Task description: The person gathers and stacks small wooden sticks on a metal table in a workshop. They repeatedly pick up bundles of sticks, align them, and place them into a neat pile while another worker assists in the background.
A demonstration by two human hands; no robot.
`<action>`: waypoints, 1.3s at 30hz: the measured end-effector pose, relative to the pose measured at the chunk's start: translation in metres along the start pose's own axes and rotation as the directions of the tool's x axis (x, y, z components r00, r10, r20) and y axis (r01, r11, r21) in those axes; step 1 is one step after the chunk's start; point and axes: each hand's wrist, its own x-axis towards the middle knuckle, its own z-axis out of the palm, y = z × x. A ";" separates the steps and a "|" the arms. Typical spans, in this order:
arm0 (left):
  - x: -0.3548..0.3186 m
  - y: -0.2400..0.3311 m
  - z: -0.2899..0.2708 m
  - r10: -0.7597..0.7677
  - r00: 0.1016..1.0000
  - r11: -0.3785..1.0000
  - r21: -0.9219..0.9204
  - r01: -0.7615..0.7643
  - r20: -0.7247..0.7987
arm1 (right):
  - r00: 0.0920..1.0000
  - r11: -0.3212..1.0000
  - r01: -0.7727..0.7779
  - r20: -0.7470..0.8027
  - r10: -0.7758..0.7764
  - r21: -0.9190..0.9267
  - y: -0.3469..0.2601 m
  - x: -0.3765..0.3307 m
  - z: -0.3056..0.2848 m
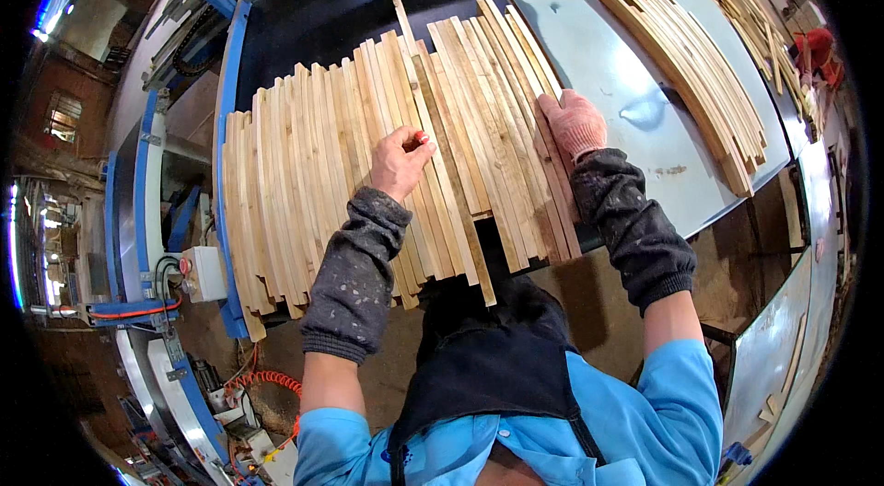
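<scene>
Row of long, narrow, pale wooden strips, laid side by side with uneven ends on a flat black bed, before the person. Bare left hand, above the row's middle, thumb and fingers pinched on a small red object; right hand in a pinkish knitted glove, at the row's right edge, fingers bent against the outermost strips, whether gripping cannot be told. Second, smaller bundle of pale wooden strips, on the smooth pale-blue tabletop at right.
</scene>
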 end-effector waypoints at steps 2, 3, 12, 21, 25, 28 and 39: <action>-0.001 0.002 0.002 0.039 0.999 0.997 0.062 -0.040 0.015 | 1.000 1.000 -0.008 0.000 0.008 -0.017 0.002 0.002 0.001; -0.002 0.003 0.003 0.099 0.995 0.988 0.119 -0.098 -0.001 | 1.000 1.000 -0.001 -0.005 0.001 -0.021 0.001 0.002 0.001; -0.011 0.026 -0.001 0.332 0.938 0.818 0.464 -0.340 0.102 | 1.000 0.999 0.016 -0.009 -0.017 -0.028 0.001 0.003 0.002; -0.013 0.030 -0.015 0.246 0.952 0.747 0.590 -0.307 0.184 | 1.000 1.000 0.006 0.002 -0.006 -0.012 -0.007 -0.004 -0.003; -0.014 0.017 -0.031 0.287 0.944 0.758 0.564 -0.327 0.162 | 1.000 1.000 0.010 -0.015 -0.010 0.004 0.000 -0.001 0.000; -0.017 -0.002 -0.053 0.294 0.947 0.753 0.578 -0.315 0.132 | 1.000 1.000 0.003 0.003 -0.003 -0.015 -0.005 -0.003 -0.003; -0.065 -0.070 -0.189 0.116 0.985 0.682 0.732 0.015 -0.128 | 0.996 0.994 0.079 -0.027 -0.081 -0.070 0.005 0.000 0.008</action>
